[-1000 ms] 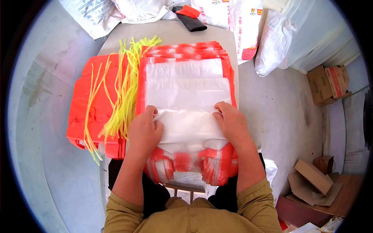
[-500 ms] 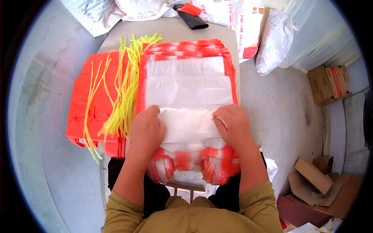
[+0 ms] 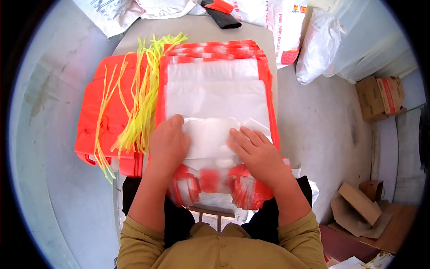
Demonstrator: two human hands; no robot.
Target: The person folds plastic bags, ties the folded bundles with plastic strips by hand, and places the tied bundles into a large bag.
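A thick stack of red-and-white plastic bags lies in front of me, with its handle ends bunched at the near edge. The top bag is folded across the near half of the stack. My left hand is closed on that bag's left side, its fingertips partly hidden. Flat on the right part of the same bag rests my right hand, fingers extended and slightly spread. Yellow plastic strips lie along the stack's left side, over a pile of folded red bags.
The stack lies on a beige table. Printed white sacks and a black-and-red item are at the far side. A stuffed white sack stands right of the table. Cardboard boxes and an opened carton are farther right.
My right hand has moved left from the bag's right edge, and its fingers have gone from curled to spread flat on it. My left hand stays at the left side.
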